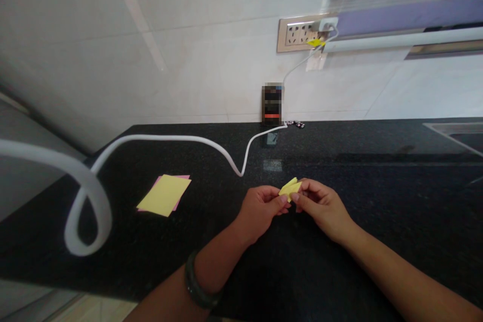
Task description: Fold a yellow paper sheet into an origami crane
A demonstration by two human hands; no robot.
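Note:
Both my hands pinch one small piece of folded yellow paper above the dark countertop. My left hand has its thumb and fingers closed on the paper's left side. On the right side, the thumb and fingers of my right hand are closed on it too. Creased layers of the paper stick up between the fingertips, while its lower parts are partly hidden behind them. Off to the left lie flat sheets, a yellow sheet over a pink sheet whose edges show.
A white cable crosses the black countertop and loops at the left. A phone-like device, partly blurred out, leans against the tiled wall. Above it, a wall socket holds a white plug. A sink edge shows at right.

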